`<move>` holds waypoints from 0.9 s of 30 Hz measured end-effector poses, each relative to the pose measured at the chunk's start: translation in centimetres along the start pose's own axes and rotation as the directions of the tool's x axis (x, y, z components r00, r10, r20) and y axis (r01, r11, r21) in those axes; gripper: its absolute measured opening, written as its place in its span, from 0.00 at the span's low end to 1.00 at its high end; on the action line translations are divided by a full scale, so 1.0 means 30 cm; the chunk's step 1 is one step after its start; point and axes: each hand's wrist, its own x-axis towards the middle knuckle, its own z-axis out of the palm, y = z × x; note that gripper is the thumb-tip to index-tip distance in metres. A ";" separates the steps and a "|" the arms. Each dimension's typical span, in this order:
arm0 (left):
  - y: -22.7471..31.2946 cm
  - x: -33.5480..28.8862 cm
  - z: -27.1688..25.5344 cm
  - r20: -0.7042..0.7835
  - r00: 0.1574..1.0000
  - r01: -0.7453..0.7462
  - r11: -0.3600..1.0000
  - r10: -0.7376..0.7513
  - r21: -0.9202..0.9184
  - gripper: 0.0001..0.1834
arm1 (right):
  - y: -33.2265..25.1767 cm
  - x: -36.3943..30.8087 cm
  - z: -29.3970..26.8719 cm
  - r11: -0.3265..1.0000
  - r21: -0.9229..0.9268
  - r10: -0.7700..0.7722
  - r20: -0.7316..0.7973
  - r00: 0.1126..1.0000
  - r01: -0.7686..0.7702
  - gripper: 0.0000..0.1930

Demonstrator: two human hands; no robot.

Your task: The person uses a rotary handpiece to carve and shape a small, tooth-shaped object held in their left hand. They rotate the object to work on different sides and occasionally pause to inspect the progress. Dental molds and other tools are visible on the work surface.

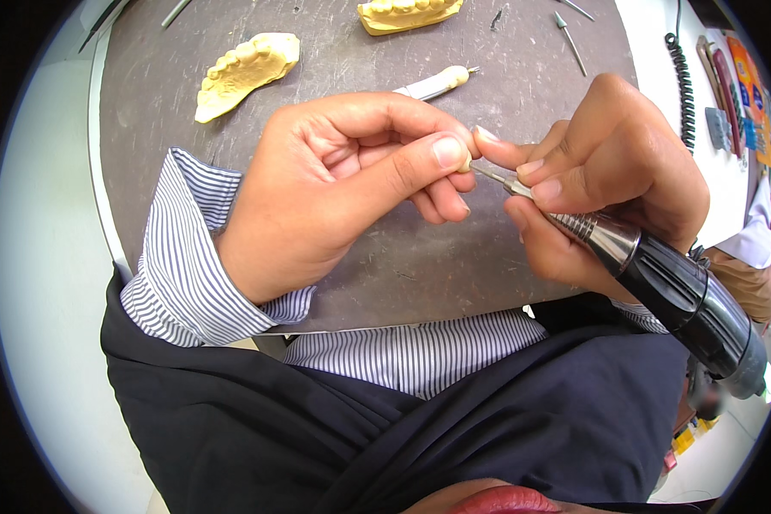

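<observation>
Pinched between the thumb and forefinger of my left hand point(343, 171) is a small cream-coloured piece that looks like a tooth crown point(466, 164), mostly hidden by the fingertips. My right hand point(612, 167) grips a black and silver rotary handpiece point(678, 287) like a pen. From its nose a thin metal bur point(488, 173) points left, its tip at or very close to the crown; I cannot tell whether they touch. The two hands almost meet over the table, their fingertips close together.
Two yellow dental casts point(248, 75) lie on the dark tabletop point(454, 265), one at far left, one at the far edge. Beyond my hands lies a pale-handled tool point(437, 84). A loose grinding bur point(571, 43) rests far right, near a black coiled cable point(684, 94).
</observation>
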 end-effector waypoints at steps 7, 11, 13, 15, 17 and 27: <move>0.001 -0.003 0.001 -0.014 1.000 -0.003 1.000 0.003 -0.008 0.11 | 0.006 0.008 0.012 1.000 0.000 -0.028 -0.030 0.999 0.028 0.13; 0.000 -0.007 -0.001 -0.009 1.000 -0.013 1.000 0.013 -0.004 0.10 | 0.014 0.020 0.001 0.990 -0.024 -0.142 0.022 0.990 0.142 0.13; -0.001 -0.003 -0.005 0.004 1.000 -0.013 1.000 0.013 0.006 0.10 | 0.026 0.005 0.014 0.987 -0.037 -0.158 -0.033 0.987 0.156 0.13; -0.001 0.001 -0.004 0.003 1.000 -0.011 1.000 0.011 0.001 0.10 | 0.017 -0.016 0.041 0.998 -0.011 -0.064 -0.111 0.992 0.064 0.13; -0.001 0.006 0.003 -0.011 1.000 -0.006 1.000 0.006 -0.020 0.10 | -0.002 -0.004 0.004 1.000 -0.015 0.010 -0.044 0.999 -0.011 0.13; 0.005 0.011 0.005 0.038 0.999 0.035 0.999 -0.034 -0.035 0.11 | -0.001 -0.031 -0.027 0.983 0.179 0.057 -0.069 0.996 -0.044 0.13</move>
